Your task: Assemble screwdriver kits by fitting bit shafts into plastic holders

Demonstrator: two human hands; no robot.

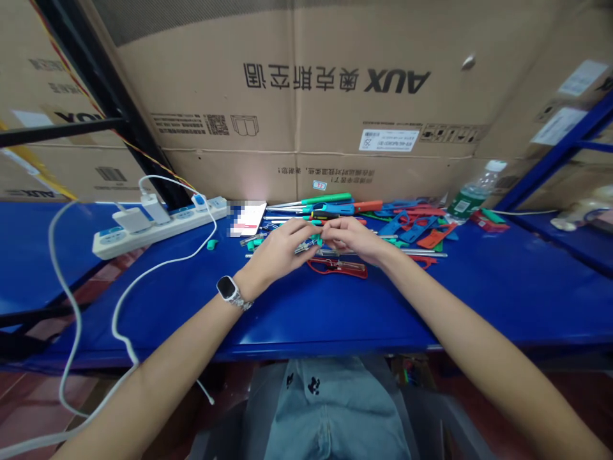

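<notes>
Both hands meet over a pile of small tools at the middle of the blue table point(287, 313). My left hand point(287, 246) is closed, its fingertips around a small teal and metal piece point(313, 243). Close beside it, my right hand point(347, 237) has its fingers pinched at the teal end; what they hold is mostly hidden. Just below the hands lies a red tool with a metal insert point(352, 268). Long metal rods point(426, 253) stretch out to the right. Behind the hands are a green-handled tool point(330, 199) and an orange-and-blue handle point(366, 206).
A white power strip point(138, 236) with chargers and cables lies at the left. Near the pile are a white card point(251, 218) and blue and red plastic pieces point(419, 229). A green-labelled bottle point(469, 198) stands back right, before large cardboard boxes point(335, 121).
</notes>
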